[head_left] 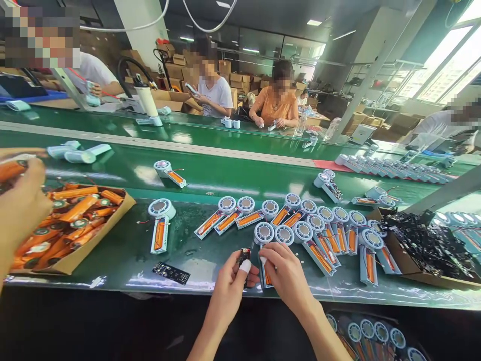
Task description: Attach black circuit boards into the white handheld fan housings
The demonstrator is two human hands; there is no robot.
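Note:
My left hand (pixel 233 283) is closed on a small black circuit board (pixel 245 253), held upright between thumb and fingers above the bench's front edge. A white cover wraps the thumb tip. Close beside it, my right hand (pixel 285 271) pinches over the handle of a light-blue handheld fan body (pixel 264 232); whatever is in the pinch is too small to make out. Part of that handle, with an orange battery inside, is hidden by the right hand. Another circuit board (pixel 171 273) lies flat to the left of my hands.
Several fan bodies (pixel 325 215) with orange batteries lie in rows to the right. A carton of orange batteries (pixel 122 208) stands left, beside a co-worker's hand (pixel 28 200). A box of black boards (pixel 406 260) is at right. Behind runs a green conveyor belt (pixel 225 173); people sit beyond.

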